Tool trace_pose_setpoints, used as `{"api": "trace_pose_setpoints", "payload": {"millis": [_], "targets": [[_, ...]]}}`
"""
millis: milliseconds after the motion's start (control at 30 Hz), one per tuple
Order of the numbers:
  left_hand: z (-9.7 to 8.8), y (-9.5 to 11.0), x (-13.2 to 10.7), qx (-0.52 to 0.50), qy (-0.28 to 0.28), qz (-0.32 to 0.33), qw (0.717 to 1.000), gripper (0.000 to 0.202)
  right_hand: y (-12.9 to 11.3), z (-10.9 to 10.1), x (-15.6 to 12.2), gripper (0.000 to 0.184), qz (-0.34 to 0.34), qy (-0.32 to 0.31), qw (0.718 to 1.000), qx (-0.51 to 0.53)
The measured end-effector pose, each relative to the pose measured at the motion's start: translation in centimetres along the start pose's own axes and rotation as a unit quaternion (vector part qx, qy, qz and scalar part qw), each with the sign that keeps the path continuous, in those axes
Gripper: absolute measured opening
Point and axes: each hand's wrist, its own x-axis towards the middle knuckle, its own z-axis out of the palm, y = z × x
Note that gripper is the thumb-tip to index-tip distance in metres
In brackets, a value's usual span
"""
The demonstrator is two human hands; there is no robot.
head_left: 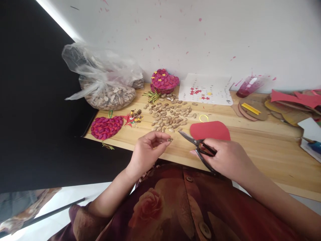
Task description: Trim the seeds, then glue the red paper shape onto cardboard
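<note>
My left hand (152, 147) pinches a small brownish peanut shell (170, 139) between thumb and fingertips, just in front of the loose peanuts (168, 115) spread on the table. Black-handled scissors (198, 143) are in my right hand (223, 155), their blades pointing left toward the pinched piece without touching it. Behind the scissors lies a red rounded card (210, 130), partly covered by that hand, with a yellow loop (204, 118) at its top edge. To the left, a heart (107, 127) covered in purple-painted shells rests near the table edge.
A plastic bag of shells (110, 95) stands at the back left. Finished purple hearts (164, 81) are stacked by the wall. Beside them lie a white sheet with star stickers (205, 88), a cup of dark red paint (244, 91), and cardboard pieces (260, 113). Scraps (135, 116) lie left of the peanuts.
</note>
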Motion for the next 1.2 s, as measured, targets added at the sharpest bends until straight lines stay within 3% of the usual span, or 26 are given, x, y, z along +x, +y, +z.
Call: {"api": "trace_pose_setpoints", "payload": {"millis": [67, 133, 233, 300, 533, 833, 1067, 1200], "targets": [[-0.9, 0.0, 0.2, 0.173, -0.041, 0.092, 0.980, 0.015, 1.4, 0.2, -0.6, 0.042, 0.019, 0.009, 0.999, -0.031], [-1.6, -0.4, 0.5, 0.293, -0.087, 0.155, 0.939, 0.024, 2.7, 0.4, -1.2, 0.045, 0.043, 0.015, 0.998, -0.051], [-1.7, -1.1, 0.9, 0.389, -0.143, 0.183, 0.891, 0.032, 4.2, 0.5, -2.0, 0.050, 0.080, 0.016, 0.995, -0.050], [-1.5, -1.3, 1.2, 0.409, -0.153, 0.192, 0.879, 0.034, 4.7, 0.3, -2.2, 0.053, 0.103, 0.023, 0.994, -0.040], [-2.6, -0.3, 1.8, 0.441, -0.042, 0.168, 0.881, 0.016, 6.2, -1.1, -2.4, 0.048, 0.169, 0.042, 0.985, -0.014], [-1.2, -1.8, 1.7, 0.409, -0.067, 0.152, 0.897, 0.007, 8.6, -1.0, -1.7, 0.041, 0.185, 0.063, 0.981, -0.013], [-1.4, -0.9, 1.9, 0.399, -0.061, 0.146, 0.903, 0.010, 7.5, -1.2, -1.8, 0.042, 0.185, 0.042, 0.982, -0.002], [-1.5, -0.4, 1.9, 0.393, -0.059, 0.159, 0.904, 0.009, 7.1, -0.9, -1.9, 0.042, 0.169, 0.067, 0.983, -0.001]]}}
